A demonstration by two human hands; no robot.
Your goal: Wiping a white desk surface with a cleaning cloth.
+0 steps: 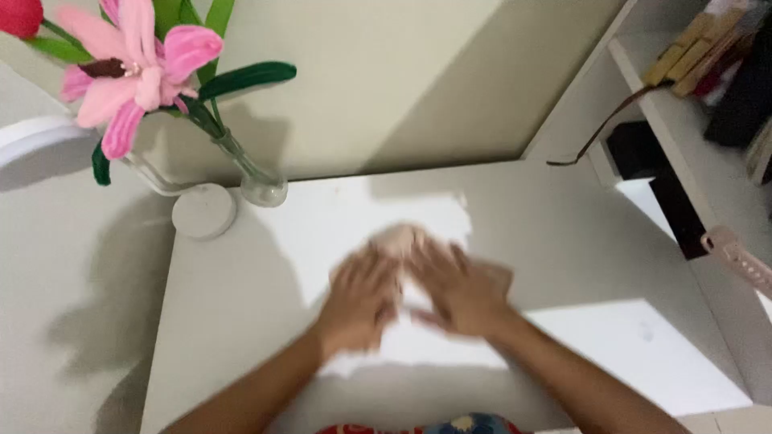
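1. On the white worktop [241, 321], near its middle, both hands lie close together over a white sheet of paper [434, 341].
2. The left hand [359, 299] rests palm down on the sheet, with its fingers [362, 269] spread and pointing away from the person.
3. The right hand [464, 289] is just beside it, also palm down, and its fingers [438, 257] point toward the far left.
4. Both hands are blurred, so I cannot tell whether the fingers grip something or only press down.
5. Between the fingertips of both hands, at the far side, a small pale pink soft-looking lump [404, 237] shows; its kind is not clear because of the blur.
6. At the far left corner of the worktop stands a clear glass vase [256, 178] with a large pink artificial flower [133, 68] and green leaves.
7. Just beside the vase, a small round white disc [203, 210] lies on the worktop.
8. At the right side, a white shelf unit [683, 145] holds dark things and a brown strap [599, 128] hanging over its edge.
9. A pink band [738, 259] shows at the right edge, well apart from the hands.
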